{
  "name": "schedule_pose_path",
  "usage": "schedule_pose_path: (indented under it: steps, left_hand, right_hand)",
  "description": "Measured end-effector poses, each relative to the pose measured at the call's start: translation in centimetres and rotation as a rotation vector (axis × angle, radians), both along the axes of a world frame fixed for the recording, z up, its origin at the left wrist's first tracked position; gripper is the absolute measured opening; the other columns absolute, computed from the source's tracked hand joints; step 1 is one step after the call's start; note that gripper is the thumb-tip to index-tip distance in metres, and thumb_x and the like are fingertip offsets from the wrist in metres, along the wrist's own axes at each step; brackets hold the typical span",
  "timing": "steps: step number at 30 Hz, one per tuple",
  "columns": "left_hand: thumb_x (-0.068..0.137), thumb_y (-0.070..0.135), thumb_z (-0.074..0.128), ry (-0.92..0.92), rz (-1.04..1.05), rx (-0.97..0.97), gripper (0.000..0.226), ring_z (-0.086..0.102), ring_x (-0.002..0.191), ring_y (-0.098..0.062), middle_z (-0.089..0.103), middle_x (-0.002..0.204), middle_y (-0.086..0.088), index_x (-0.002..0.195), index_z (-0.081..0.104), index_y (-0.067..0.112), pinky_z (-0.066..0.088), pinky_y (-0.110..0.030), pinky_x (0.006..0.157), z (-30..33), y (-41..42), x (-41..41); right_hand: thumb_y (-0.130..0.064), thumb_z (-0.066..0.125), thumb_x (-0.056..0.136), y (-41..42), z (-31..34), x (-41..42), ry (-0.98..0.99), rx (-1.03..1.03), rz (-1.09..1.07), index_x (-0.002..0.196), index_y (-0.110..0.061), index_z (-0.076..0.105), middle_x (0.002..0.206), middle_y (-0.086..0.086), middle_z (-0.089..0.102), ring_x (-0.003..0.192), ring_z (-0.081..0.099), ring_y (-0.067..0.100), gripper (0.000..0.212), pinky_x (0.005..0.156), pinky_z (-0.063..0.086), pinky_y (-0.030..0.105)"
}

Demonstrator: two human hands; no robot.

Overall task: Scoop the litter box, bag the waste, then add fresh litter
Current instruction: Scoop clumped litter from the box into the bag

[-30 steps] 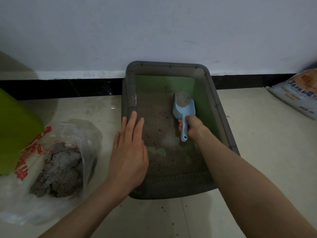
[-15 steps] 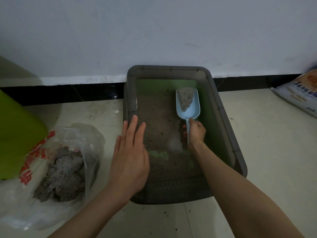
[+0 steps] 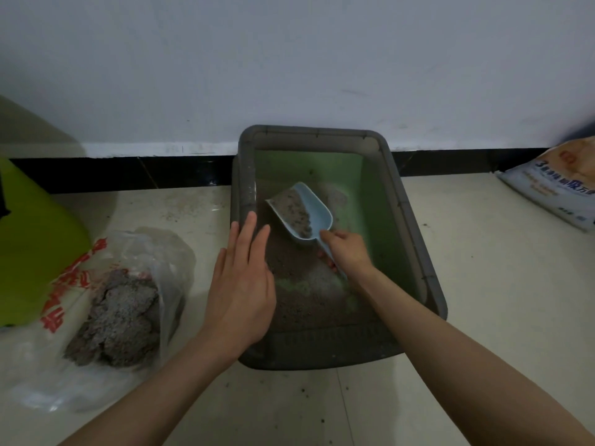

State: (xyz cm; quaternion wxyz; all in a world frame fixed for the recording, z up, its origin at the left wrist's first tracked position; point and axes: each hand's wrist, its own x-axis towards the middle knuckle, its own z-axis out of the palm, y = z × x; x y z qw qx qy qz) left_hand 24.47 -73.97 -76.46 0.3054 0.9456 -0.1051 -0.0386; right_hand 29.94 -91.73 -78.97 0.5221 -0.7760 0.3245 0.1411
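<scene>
Your right hand (image 3: 349,252) is closed around the handle of the blue scoop (image 3: 301,214), and in the last second that scoop has gone from lying flat in the litter to lifted and swung left — its mouth now points toward the left wall of the litter box (image 3: 415,239), carrying a load of grey clumps. Your left hand (image 3: 240,284) has stayed where it was, flat with fingers together, resting over the box's left rim. That reads as one more scoopful ready to go. The plastic bag (image 3: 128,284) lies open on the floor just left of the box, already holding waste. The fresh litter sack (image 3: 553,191) waits far right — unopened, as far as the edge blur allows.
</scene>
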Motion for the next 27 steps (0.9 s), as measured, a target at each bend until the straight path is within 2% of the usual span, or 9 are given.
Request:
schedule_pose_path:
  steps: [2, 6, 8, 10, 14, 19, 22, 25, 27]
  left_hand:
    - [0.097, 0.015, 0.03, 0.002, 0.001, -0.002, 0.054, -0.011, 0.143, -0.012, -0.009, 0.156, 0.006, 0.147, 0.012, 0.017, 0.011, -0.039, 0.118, 0.0, 0.0, 0.1]
    - [0.096, 0.014, 0.031, -0.002, 0.002, -0.009, 0.054, -0.01, 0.143, -0.012, -0.008, 0.156, 0.006, 0.147, 0.014, 0.017, 0.011, -0.039, 0.118, 0.0, 0.1, 0.2]
    - [0.096, 0.013, 0.032, 0.002, 0.006, -0.018, 0.054, -0.01, 0.143, -0.012, -0.008, 0.156, 0.007, 0.147, 0.015, 0.017, 0.011, -0.04, 0.118, 0.0, 0.1, 0.2]
    - [0.096, 0.014, 0.029, 0.003, 0.005, -0.022, 0.052, -0.011, 0.143, -0.012, -0.008, 0.155, 0.008, 0.147, 0.015, 0.017, 0.013, -0.041, 0.118, 0.0, 0.1, 0.2]
    - [0.088, 0.024, 0.018, -0.016, -0.012, -0.02, 0.059, -0.009, 0.143, -0.013, -0.013, 0.148, 0.015, 0.147, 0.017, 0.017, 0.015, -0.041, 0.117, -0.3, 0.1, 0.1]
    - [0.089, 0.022, 0.02, -0.014, -0.014, -0.026, 0.058, -0.008, 0.143, -0.015, -0.012, 0.151, 0.011, 0.147, 0.016, 0.017, 0.015, -0.041, 0.117, -0.4, 0.1, 0.2]
    - [0.092, 0.019, 0.022, -0.014, -0.015, -0.019, 0.056, -0.009, 0.143, -0.015, -0.016, 0.147, 0.015, 0.147, 0.015, 0.017, 0.014, -0.041, 0.117, -0.6, 0.2, 0.2]
    - [0.087, 0.028, 0.013, -0.041, -0.006, -0.011, 0.061, -0.006, 0.143, -0.014, -0.013, 0.148, 0.015, 0.146, 0.018, 0.017, 0.014, -0.039, 0.117, -0.8, 0.2, 0.2]
    - [0.09, 0.025, 0.016, -0.03, -0.008, -0.016, 0.058, -0.007, 0.143, -0.014, -0.015, 0.148, 0.015, 0.147, 0.017, 0.017, 0.013, -0.038, 0.117, -0.7, 0.1, 0.2]
  right_hand:
    - [-0.024, 0.049, 0.096, 0.5, 1.1, 0.9, 0.013, 0.046, 0.006, 0.091, -0.01, 0.056, 0.065, 0.006, 0.056, 0.047, 0.043, 0.014, 0.017, 0.04, 0.032, 0.022]
    - [-0.017, 0.045, 0.098, 1.2, 2.8, 3.4, 0.022, 0.124, -0.058, 0.074, -0.004, 0.05, 0.062, 0.008, 0.05, 0.047, 0.041, 0.014, 0.028, 0.033, 0.031, 0.018]
    - [-0.014, 0.044, 0.099, 1.4, 3.2, 4.9, -0.004, 0.139, -0.069, 0.085, 0.001, 0.052, 0.062, 0.01, 0.05, 0.048, 0.042, 0.014, 0.022, 0.033, 0.033, 0.018]
    - [-0.011, 0.043, 0.098, 1.3, 3.6, 6.0, -0.021, 0.149, -0.09, 0.103, 0.001, 0.05, 0.063, 0.01, 0.051, 0.05, 0.044, 0.015, 0.014, 0.041, 0.037, 0.021]
    - [-0.007, 0.043, 0.098, 1.1, 4.1, 7.1, 0.003, 0.141, -0.06, 0.122, 0.007, 0.045, 0.065, 0.011, 0.051, 0.054, 0.045, 0.015, 0.028, 0.051, 0.037, 0.025]
    - [-0.006, 0.04, 0.098, 1.0, 4.6, 8.2, 0.031, 0.093, -0.032, 0.132, 0.006, 0.037, 0.067, 0.011, 0.051, 0.053, 0.046, 0.014, 0.036, 0.048, 0.038, 0.023]
    - [-0.007, 0.04, 0.099, 1.1, 5.0, 8.7, 0.042, 0.1, -0.021, 0.132, 0.005, 0.036, 0.07, 0.012, 0.05, 0.054, 0.045, 0.014, 0.035, 0.048, 0.038, 0.023]
    - [-0.008, 0.039, 0.1, 1.2, 5.6, 8.9, 0.044, 0.104, -0.009, 0.129, 0.005, 0.038, 0.07, 0.013, 0.05, 0.054, 0.045, 0.014, 0.032, 0.05, 0.038, 0.022]
    - [-0.009, 0.04, 0.1, 1.2, 5.8, 9.0, 0.059, 0.114, -0.01, 0.127, 0.004, 0.039, 0.072, 0.012, 0.05, 0.055, 0.044, 0.014, 0.03, 0.052, 0.038, 0.021]
